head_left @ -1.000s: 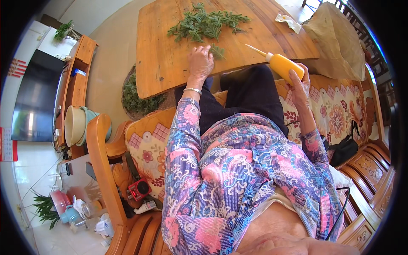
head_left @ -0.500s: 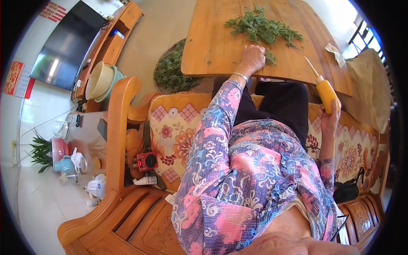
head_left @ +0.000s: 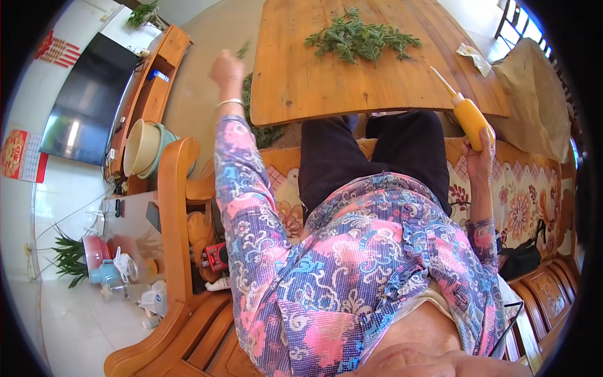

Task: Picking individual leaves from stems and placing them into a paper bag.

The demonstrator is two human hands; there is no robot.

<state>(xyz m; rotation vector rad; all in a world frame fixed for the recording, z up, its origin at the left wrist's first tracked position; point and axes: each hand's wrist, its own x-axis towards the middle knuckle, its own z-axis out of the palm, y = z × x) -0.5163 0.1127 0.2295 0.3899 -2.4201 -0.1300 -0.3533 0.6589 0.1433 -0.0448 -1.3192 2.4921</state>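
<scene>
Out past the table's left edge, my left hand (head_left: 227, 72) is closed on a small green sprig (head_left: 244, 49), partly blurred. Below it, a round container of green sprigs (head_left: 267, 133) stands on the floor, largely hidden by my arm and the table. A yellow squeeze bottle (head_left: 471, 120) with a long thin nozzle is gripped in my right hand (head_left: 480, 154), its nozzle pointing up and left over the table's right part. Several leafy green sprigs lie in a heap (head_left: 364, 39) on the wooden table (head_left: 308, 94).
A crumpled white tissue (head_left: 474, 58) lies near the table's right edge, beside a big brown paper bag (head_left: 534, 100). Left of the wooden bench armrest (head_left: 176, 213) are nested basins (head_left: 139, 147) and a side table with cups. A red radio (head_left: 215, 257) sits by the armrest.
My left hand has swung left from beside the heap to beyond the table's edge, carrying the sprig. My right hand still holds the squeeze bottle. The whole view has shifted a little.
</scene>
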